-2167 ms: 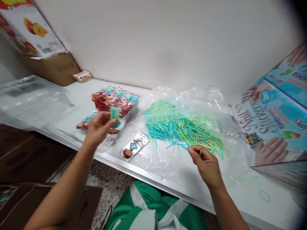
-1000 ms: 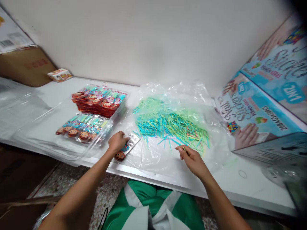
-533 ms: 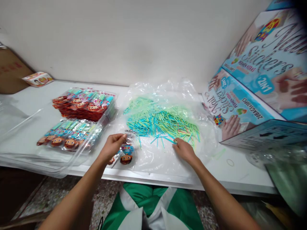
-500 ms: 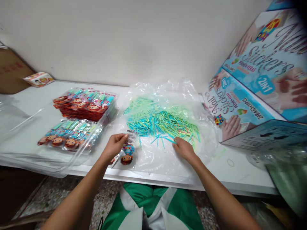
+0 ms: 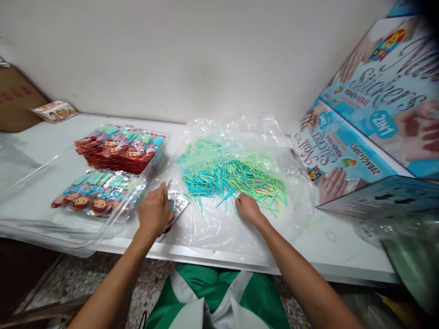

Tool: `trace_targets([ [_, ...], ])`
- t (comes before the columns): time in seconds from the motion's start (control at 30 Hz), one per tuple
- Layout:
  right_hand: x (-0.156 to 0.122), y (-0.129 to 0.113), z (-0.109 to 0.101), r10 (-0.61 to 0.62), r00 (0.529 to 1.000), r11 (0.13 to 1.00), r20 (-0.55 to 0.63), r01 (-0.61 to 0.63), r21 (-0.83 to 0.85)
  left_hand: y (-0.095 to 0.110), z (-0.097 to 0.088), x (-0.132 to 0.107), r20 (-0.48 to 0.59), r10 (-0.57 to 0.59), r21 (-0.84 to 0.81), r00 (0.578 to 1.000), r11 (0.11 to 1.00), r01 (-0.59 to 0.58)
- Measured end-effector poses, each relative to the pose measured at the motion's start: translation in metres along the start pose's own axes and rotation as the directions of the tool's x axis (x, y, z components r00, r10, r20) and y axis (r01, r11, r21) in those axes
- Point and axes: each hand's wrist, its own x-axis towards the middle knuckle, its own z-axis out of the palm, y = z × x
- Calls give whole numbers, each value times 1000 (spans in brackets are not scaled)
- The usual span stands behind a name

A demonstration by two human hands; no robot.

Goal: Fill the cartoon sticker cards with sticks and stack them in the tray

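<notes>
My left hand (image 5: pixel 154 209) is closed at the top of a small plastic packet (image 5: pixel 176 201) with a cartoon character on it, and partly covers it. Farther right, my right hand (image 5: pixel 247 208) has its fingers drawn together at the near edge of a heap of thin blue and green plastic sticks (image 5: pixel 219 176). What lies between its fingertips, if anything, is hidden. Beneath the heap is a spread clear plastic bag (image 5: pixel 212 233), which also covers part of the sticks.
To the left, a clear plastic tray (image 5: pixel 103 237) stands by a stack of filled cartoon packets (image 5: pixel 118 148) and a nearer row of packets (image 5: pixel 96 196). Printed Nail Stickers boxes (image 5: pixel 346 146) rise at right. A rubber band (image 5: pixel 331 236) lies near the table's front edge.
My left hand has moved left and turned, now covering most of the packet. My right hand has shifted slightly left, its fingers now folded in.
</notes>
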Motion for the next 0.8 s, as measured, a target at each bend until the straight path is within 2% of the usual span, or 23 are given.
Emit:
trace_targets([
  [0.07,6,-12,3,21,1000,1000,-4,-21,16,14,2,-10,-29,33,-242,999,969,-39],
  [0.13,10,-22,5,48,999,999,-4,-47,27,28,9,-22,17,66,-453,998,890,-51],
  [0.2,12,-30,6,69,998,997,-3,-69,27,42,17,-32,73,93,-563,993,826,-36],
  [0.37,10,-31,4,48,999,999,6,-48,1,62,27,-44,164,161,-704,973,710,1],
  [0.5,1,-10,-5,-22,998,999,53,24,-25,65,22,-41,279,120,-825,953,537,175],
  [0.6,-5,9,-11,-54,996,997,75,57,-46,66,26,-36,381,100,-865,919,389,316],
  [0.7,-9,23,-13,-85,992,995,88,90,-51,68,42,-34,447,107,-870,888,285,403],
  [0.8,-11,32,-15,-99,992,994,78,103,-45,70,65,-37,476,116,-861,872,260,436],
])
